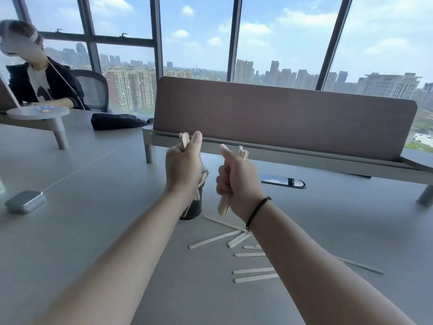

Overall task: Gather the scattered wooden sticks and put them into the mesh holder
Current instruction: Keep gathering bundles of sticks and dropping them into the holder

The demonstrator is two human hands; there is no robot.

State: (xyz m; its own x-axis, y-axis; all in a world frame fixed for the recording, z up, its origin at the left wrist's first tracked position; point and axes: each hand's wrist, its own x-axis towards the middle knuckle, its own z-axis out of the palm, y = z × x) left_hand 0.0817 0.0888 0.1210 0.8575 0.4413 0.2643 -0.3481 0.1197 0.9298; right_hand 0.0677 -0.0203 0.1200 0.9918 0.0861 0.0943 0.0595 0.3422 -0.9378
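Note:
My left hand [184,165] is closed around an upright bundle of wooden sticks [184,140], held just above the black mesh holder [192,209]. The holder stands on the grey table, partly hidden by my left wrist, with several sticks leaning inside it. To the right of the holder, my right hand [236,184] grips a second bundle of sticks [223,206], whose ends show above and below the fist. Several loose sticks [214,239] lie scattered flat on the table under and beside my right forearm.
A brown divider panel [281,118] runs across the table behind the hands. A phone [282,180] lies to the right of the holder. A small metal tin [25,201] sits at the left. A person [39,76] sits at the far left, with a black bag [117,121] nearby.

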